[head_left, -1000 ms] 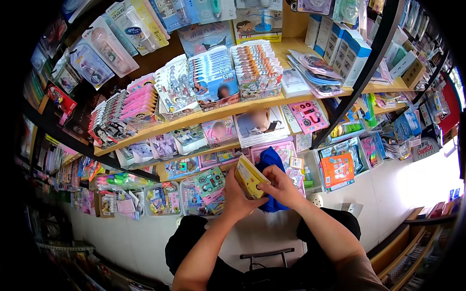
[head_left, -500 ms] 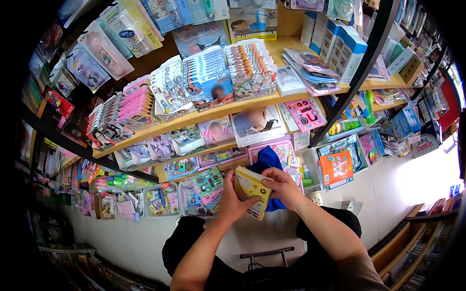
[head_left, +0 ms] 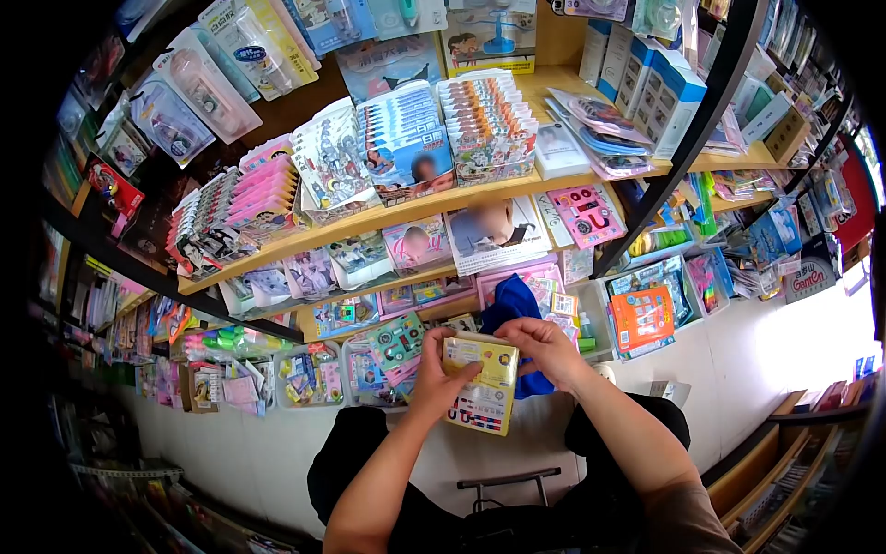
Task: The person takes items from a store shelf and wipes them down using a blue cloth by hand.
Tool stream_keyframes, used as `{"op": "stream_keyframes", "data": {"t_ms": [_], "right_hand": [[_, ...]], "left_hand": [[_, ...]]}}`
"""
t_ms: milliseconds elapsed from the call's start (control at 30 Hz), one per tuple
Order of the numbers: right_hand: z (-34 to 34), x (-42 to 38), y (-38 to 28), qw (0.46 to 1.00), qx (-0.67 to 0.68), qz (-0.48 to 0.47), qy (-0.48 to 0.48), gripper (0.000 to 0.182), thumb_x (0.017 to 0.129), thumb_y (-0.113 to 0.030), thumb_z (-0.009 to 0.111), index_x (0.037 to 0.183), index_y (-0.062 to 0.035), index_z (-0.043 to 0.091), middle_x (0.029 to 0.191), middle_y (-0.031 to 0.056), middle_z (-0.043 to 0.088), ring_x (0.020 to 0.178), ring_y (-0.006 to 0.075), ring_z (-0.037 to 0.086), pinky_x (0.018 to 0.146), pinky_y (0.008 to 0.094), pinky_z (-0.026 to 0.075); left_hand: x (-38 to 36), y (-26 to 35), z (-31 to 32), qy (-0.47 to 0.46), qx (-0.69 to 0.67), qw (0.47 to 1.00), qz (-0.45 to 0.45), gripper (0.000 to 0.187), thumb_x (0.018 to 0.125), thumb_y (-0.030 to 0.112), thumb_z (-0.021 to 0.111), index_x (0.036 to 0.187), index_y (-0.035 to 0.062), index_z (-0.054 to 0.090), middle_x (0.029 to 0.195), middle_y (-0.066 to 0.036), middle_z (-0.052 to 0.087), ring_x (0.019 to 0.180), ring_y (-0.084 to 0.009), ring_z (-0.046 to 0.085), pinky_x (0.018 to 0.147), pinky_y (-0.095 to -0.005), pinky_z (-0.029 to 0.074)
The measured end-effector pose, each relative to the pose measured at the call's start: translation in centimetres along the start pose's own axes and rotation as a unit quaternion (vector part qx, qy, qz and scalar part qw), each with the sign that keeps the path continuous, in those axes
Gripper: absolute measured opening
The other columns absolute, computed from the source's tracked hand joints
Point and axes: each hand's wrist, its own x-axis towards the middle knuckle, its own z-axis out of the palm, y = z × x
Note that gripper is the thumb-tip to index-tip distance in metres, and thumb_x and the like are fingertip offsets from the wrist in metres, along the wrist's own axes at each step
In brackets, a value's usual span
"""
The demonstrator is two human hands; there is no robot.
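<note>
A flat yellow and white package, printed with small pictures, is held in front of the lower shelf. My left hand grips its left side, with the thumb across the front. At its upper right corner is my right hand, fingers bent and pinched together; whether they hold the package's edge or something thin is too small to tell. A dark blue cloth or bag lies just behind my right hand, partly hidden by it.
A wooden shelf carries rows of small packets and boxes. Below stand clear bins of goods and a bin with an orange package. A dark metal post rises at the right. A folding stool is between the knees.
The package has turned so that its printed face is in fuller view. My right hand has moved from its upper side to its upper right corner.
</note>
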Motion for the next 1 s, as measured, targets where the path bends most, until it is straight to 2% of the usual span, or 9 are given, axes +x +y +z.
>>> {"op": "stream_keyframes", "data": {"t_ms": [167, 267, 367, 467, 567, 667, 800, 833, 1000], "right_hand": [[-0.2, 0.4, 0.6, 0.995, -0.092, -0.035, 0.0, 0.015, 0.087, -0.007, 0.055, 0.102, -0.0037, 0.058, 0.09, 0.0038, 0.063, 0.08, 0.0108, 0.061, 0.065, 0.0257, 0.053], [-0.3, 0.6, 1.0, 0.992, -0.117, -0.047, 0.006, 0.016, 0.087, -0.006, 0.054, 0.102, -0.0023, 0.058, 0.089, 0.0046, 0.063, 0.079, 0.0108, 0.061, 0.064, 0.0249, 0.053], [-0.3, 0.4, 1.0, 0.989, -0.139, -0.049, 0.014, 0.016, 0.087, -0.006, 0.054, 0.101, -0.0015, 0.058, 0.087, 0.0048, 0.063, 0.076, 0.0105, 0.061, 0.062, 0.0238, 0.052], [-0.4, 0.2, 0.7, 0.984, -0.176, -0.029, 0.015, 0.016, 0.086, -0.006, 0.054, 0.1, -0.0007, 0.059, 0.086, 0.0048, 0.063, 0.074, 0.01, 0.061, 0.06, 0.0231, 0.051], [-0.7, 0.5, 1.8, 0.982, -0.186, -0.032, -0.005, 0.015, 0.085, -0.006, 0.055, 0.097, 0.0025, 0.059, 0.079, 0.006, 0.062, 0.069, 0.0112, 0.06, 0.054, 0.0242, 0.051], [-1.2, 0.4, 3.1, 0.975, -0.218, -0.007, -0.03, 0.016, 0.084, -0.007, 0.056, 0.097, 0.0026, 0.06, 0.08, 0.0056, 0.062, 0.069, 0.0116, 0.06, 0.055, 0.0247, 0.051], [-2.3, -0.6, 4.5, 0.96, -0.25, 0.063, -0.107, 0.021, 0.085, -0.009, 0.055, 0.102, 0.0016, 0.06, 0.085, 0.0067, 0.062, 0.073, 0.0128, 0.06, 0.059, 0.0255, 0.052], [-2.5, -1.2, 4.7, 0.954, -0.255, 0.098, -0.125, 0.022, 0.086, -0.009, 0.055, 0.104, 0.0008, 0.06, 0.087, 0.0068, 0.062, 0.076, 0.0128, 0.06, 0.061, 0.0255, 0.052], [-3.1, -3.0, 6.3, 0.913, -0.272, 0.213, -0.218, 0.025, 0.087, -0.011, 0.053, 0.11, 0.0001, 0.058, 0.096, 0.0091, 0.063, 0.083, 0.0148, 0.061, 0.067, 0.027, 0.053]], "left_hand": [[-0.4, 0.3, 0.3, 0.012, 0.041, 0.998, 0.046, 0.059, 0.072, -0.005, 0.066, 0.117, 0.0053, 0.029, 0.102, -0.012, 0.052, 0.097, -0.0182, 0.054, 0.08, -0.0303, 0.047], [-0.6, 0.5, 0.5, 0.011, 0.038, 0.997, 0.073, 0.056, 0.078, -0.003, 0.061, 0.12, 0.006, 0.026, 0.1, -0.013, 0.053, 0.097, -0.0186, 0.053, 0.08, -0.0298, 0.046], [-0.6, 0.0, 0.7, 0.036, 0.002, 0.994, 0.103, 0.041, 0.086, 0.005, 0.054, 0.119, 0.0058, 0.03, 0.096, -0.011, 0.053, 0.091, -0.0165, 0.053, 0.076, -0.0268, 0.044], [-0.7, 0.0, 0.2, 0.058, 0.07, 0.994, 0.052, 0.024, 0.093, 0.017, 0.047, 0.112, 0.0062, 0.038, 0.09, -0.007, 0.052, 0.083, -0.0121, 0.05, 0.071, -0.0233, 0.041], [-1.0, -0.9, 0.1, 0.088, 0.05, 0.995, 0.004, 0.016, 0.092, 0.018, 0.048, 0.103, 0.007, 0.044, 0.082, -0.003, 0.051, 0.075, -0.0076, 0.047, 0.064, -0.0212, 0.039], [-1.4, -1.9, -1.2, 0.051, -0.037, 0.987, -0.148, 0.012, 0.088, 0.015, 0.05, 0.097, 0.0086, 0.046, 0.075, -0.001, 0.051, 0.068, -0.0061, 0.049, 0.057, -0.0222, 0.04], [-2.9, -1.9, -2.5, -0.102, -0.078, 0.931, -0.342, 0.02, 0.085, 0.013, 0.051, 0.105, 0.0063, 0.051, 0.086, -0.005, 0.06, 0.075, -0.0125, 0.061, 0.06, -0.0253, 0.05], [-3.3, -2.1, -2.7, -0.154, -0.086, 0.912, -0.37, 0.027, 0.085, 0.012, 0.053, 0.109, 0.0008, 0.052, 0.096, -0.009, 0.06, 0.086, -0.0165, 0.062, 0.068, -0.0288, 0.054], [-6.2, -4.3, -2.0, -0.28, -0.095, 0.855, -0.427, 0.034, 0.084, 0.012, 0.057, 0.113, -0.0053, 0.052, 0.103, -0.012, 0.058, 0.094, -0.0219, 0.059, 0.075, -0.0356, 0.055]]}}
